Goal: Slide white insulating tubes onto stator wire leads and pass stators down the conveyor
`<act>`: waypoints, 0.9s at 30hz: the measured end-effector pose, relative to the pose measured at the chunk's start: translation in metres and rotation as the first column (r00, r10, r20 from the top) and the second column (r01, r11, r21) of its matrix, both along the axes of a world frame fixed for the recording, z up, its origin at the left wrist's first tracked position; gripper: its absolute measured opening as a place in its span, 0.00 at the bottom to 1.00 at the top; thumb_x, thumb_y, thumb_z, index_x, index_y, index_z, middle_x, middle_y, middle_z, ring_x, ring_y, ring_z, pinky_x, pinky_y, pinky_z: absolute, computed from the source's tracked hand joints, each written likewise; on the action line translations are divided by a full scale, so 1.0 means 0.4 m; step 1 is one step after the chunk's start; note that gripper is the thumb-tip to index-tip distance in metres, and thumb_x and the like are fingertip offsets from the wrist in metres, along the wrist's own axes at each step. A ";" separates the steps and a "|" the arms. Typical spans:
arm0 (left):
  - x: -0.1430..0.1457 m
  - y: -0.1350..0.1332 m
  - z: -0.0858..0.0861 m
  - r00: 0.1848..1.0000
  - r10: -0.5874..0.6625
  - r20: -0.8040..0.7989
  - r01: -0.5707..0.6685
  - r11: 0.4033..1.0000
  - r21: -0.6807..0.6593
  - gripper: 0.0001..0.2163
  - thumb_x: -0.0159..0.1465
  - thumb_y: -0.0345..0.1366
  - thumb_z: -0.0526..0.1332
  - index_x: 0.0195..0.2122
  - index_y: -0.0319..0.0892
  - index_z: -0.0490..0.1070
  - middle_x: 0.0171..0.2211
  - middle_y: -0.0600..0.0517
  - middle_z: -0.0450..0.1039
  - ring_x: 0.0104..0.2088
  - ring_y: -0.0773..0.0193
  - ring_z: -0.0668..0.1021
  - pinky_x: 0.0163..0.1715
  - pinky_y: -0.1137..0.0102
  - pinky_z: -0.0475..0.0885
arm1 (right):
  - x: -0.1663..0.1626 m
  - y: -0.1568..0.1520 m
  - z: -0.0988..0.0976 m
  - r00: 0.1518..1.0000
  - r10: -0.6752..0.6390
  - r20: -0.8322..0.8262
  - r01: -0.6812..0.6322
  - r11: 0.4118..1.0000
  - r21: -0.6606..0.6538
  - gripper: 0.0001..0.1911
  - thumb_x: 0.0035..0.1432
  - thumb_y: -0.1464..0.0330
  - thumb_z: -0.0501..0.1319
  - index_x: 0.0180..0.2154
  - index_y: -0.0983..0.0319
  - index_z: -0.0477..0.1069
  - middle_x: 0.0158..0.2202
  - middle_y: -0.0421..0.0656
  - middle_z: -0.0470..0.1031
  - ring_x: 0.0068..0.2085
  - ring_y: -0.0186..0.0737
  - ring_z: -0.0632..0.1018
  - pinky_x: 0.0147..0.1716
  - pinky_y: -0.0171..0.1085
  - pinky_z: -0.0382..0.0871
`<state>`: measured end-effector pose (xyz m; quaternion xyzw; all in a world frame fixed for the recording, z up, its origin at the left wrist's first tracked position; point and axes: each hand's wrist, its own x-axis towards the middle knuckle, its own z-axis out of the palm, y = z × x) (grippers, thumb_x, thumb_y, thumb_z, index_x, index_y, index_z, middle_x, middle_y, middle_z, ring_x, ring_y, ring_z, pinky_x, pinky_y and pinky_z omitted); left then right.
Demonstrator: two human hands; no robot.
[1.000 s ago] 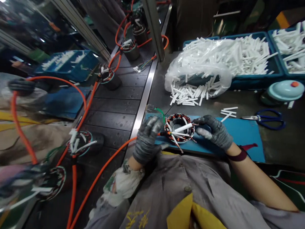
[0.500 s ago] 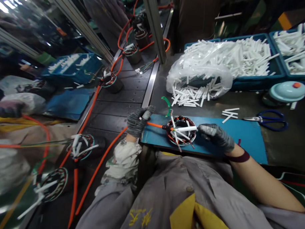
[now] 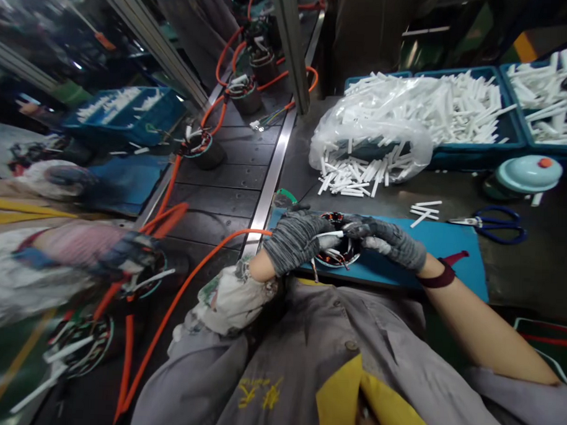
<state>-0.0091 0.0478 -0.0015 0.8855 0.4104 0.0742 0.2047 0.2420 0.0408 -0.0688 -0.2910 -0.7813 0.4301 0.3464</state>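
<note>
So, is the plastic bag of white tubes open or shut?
Open: white tubes spill out of the plastic bag onto the table.

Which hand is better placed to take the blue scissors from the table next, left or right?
Right, probably. The scissors lie by the far right corner of the blue mat, on the side of the right hand. The left hand would have to cross over the stator.

Gloves on left hand (image 3: 294, 241) and right hand (image 3: 385, 241): grey knit cloth, rough. Tube (image 3: 328, 235): white, matt. Stator (image 3: 340, 256): glossy wire windings. Mat (image 3: 454, 249): blue, smooth, matt. Bag (image 3: 361, 125): clear glossy plastic. Rail (image 3: 270, 187): brushed metal. Cable (image 3: 188, 283): smooth orange jacket. Scissors (image 3: 490, 223): metal blades, blue plastic handles.
</note>
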 end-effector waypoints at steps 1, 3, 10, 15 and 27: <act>-0.009 -0.004 -0.002 1.000 0.023 0.016 -0.022 0.999 -0.038 0.16 0.70 0.46 0.56 0.45 0.44 0.79 0.40 0.50 0.82 0.43 0.58 0.80 0.54 0.61 0.69 | -0.009 0.013 0.007 1.000 0.004 -0.006 -0.004 0.999 -0.043 0.20 0.67 0.54 0.56 0.51 0.56 0.77 0.52 0.46 0.80 0.55 0.45 0.78 0.58 0.46 0.70; -0.018 -0.015 -0.010 0.996 0.062 0.065 -0.055 0.993 -0.108 0.16 0.71 0.44 0.54 0.47 0.42 0.79 0.41 0.48 0.81 0.42 0.58 0.80 0.47 0.64 0.72 | -0.022 0.045 0.022 0.999 0.032 -0.002 -0.032 0.988 -0.148 0.23 0.64 0.50 0.58 0.50 0.57 0.78 0.48 0.45 0.82 0.50 0.46 0.80 0.53 0.44 0.74; -0.037 -0.035 -0.060 0.983 0.056 0.173 -0.052 0.998 -0.026 0.17 0.72 0.42 0.51 0.38 0.40 0.77 0.34 0.48 0.79 0.38 0.59 0.80 0.43 0.64 0.73 | -0.057 0.133 0.082 0.926 0.304 0.226 -0.256 0.942 -0.218 0.26 0.57 0.47 0.63 0.42 0.61 0.82 0.38 0.45 0.82 0.38 0.42 0.80 0.41 0.38 0.73; -0.034 -0.044 -0.068 0.978 0.087 0.191 -0.094 0.995 0.030 0.16 0.72 0.38 0.49 0.38 0.39 0.75 0.35 0.47 0.78 0.38 0.61 0.79 0.43 0.65 0.73 | -0.078 0.111 0.096 0.942 0.293 0.164 -0.207 0.891 -0.403 0.24 0.55 0.49 0.66 0.40 0.63 0.81 0.35 0.42 0.81 0.34 0.39 0.78 0.36 0.36 0.71; -0.074 -0.027 -0.079 0.961 -0.011 0.275 0.027 0.998 -0.056 0.16 0.72 0.43 0.52 0.42 0.41 0.77 0.36 0.48 0.78 0.38 0.61 0.78 0.42 0.65 0.72 | -0.073 0.093 0.083 0.934 0.214 0.286 -0.172 0.971 -0.165 0.24 0.60 0.48 0.60 0.40 0.61 0.81 0.36 0.44 0.81 0.35 0.40 0.78 0.35 0.36 0.70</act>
